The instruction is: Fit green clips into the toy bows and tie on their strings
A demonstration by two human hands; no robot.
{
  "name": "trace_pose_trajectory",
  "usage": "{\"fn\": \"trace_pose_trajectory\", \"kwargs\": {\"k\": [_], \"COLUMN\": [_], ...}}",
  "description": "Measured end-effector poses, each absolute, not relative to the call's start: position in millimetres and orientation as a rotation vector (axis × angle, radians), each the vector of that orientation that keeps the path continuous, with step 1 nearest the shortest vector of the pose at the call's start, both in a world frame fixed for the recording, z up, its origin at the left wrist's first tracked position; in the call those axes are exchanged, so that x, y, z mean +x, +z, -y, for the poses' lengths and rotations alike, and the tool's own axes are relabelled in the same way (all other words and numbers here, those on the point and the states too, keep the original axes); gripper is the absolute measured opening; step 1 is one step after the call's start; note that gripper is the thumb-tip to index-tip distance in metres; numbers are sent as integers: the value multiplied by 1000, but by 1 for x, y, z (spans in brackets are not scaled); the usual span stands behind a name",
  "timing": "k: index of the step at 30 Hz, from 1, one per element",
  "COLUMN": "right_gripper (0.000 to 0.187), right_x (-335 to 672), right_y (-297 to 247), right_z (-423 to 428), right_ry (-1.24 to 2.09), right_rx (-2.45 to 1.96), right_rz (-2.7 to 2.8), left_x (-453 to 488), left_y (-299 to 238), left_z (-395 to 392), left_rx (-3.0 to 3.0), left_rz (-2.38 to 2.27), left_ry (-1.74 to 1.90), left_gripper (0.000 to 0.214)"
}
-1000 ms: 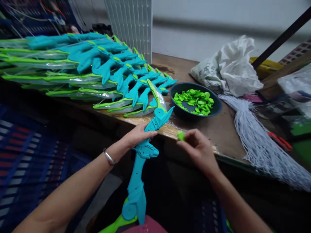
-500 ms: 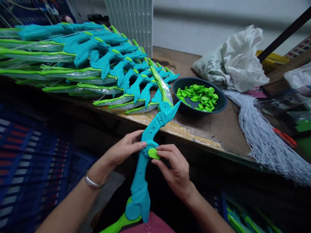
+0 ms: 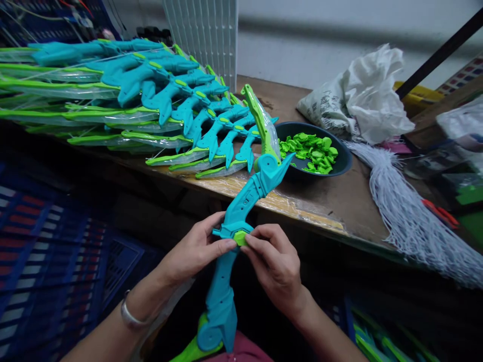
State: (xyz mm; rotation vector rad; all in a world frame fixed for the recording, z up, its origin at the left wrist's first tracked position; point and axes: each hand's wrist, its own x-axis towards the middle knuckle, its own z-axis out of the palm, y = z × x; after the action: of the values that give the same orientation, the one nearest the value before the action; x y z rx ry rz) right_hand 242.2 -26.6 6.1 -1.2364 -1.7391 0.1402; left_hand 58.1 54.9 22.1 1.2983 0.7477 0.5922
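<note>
Closest to the camera, the lower end of a teal toy bow (image 3: 222, 296) sits down by the lap, and it runs up and to the right. Its green tip, wrapped in clear plastic, sticks up over the table edge (image 3: 302, 213). So the bow is in the air, held in front of the table rather than lying on it.

The left hand (image 3: 192, 251) has a silver bracelet (image 3: 129, 317) on the wrist and grips the middle of the bow, thumb on top and fingers curled behind. The right hand (image 3: 277, 266) comes in from the other side. Its thumb and fingertips are pinched on a small green piece (image 3: 239, 237), which sits right on the bow's grip, touching the teal plastic between both thumbs.

Off to the left and lower down there are blue crates (image 3: 45, 251).

On the table just past the bow tip is a dark bowl (image 3: 341, 163) full of the same little green bits (image 3: 311, 151). Left of it there's a big fanned-out pile of bows (image 3: 169, 100) of the same kind. To the right, a bundle of white strings (image 3: 407, 216) hangs over the edge. Behind the bowl is a crumpled white bag (image 3: 362, 100), and a white grid panel (image 3: 207, 40) stands at the back.
</note>
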Motion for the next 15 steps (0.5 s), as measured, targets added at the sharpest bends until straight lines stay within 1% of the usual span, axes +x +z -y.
{"fn": "trace_pose_trajectory", "kwargs": {"k": [4, 7, 9, 11, 13, 15], "right_gripper": [30, 24, 33, 44, 43, 38], "right_x": [249, 252, 253, 255, 257, 260], "right_y": [16, 21, 23, 25, 27, 28], "right_z": [32, 36, 35, 31, 25, 20], "right_ry": [95, 190, 380, 726, 1094, 1303], "right_rx": [-1184, -1211, -1296, -1339, -1309, -1263], "right_rz": [1823, 1754, 1577, 1422, 1334, 1284], "left_x": [64, 66, 66, 66, 66, 67], "left_y": [32, 39, 42, 44, 45, 45], "left_z": [-48, -42, -37, -32, -27, -21], "left_rx": [1467, 1542, 1569, 1600, 1641, 1684], "left_rz": [-883, -905, -922, -964, -1010, -1055], "left_ry": [615, 616, 632, 648, 665, 698], "left_gripper": [42, 40, 38, 37, 34, 31]}}
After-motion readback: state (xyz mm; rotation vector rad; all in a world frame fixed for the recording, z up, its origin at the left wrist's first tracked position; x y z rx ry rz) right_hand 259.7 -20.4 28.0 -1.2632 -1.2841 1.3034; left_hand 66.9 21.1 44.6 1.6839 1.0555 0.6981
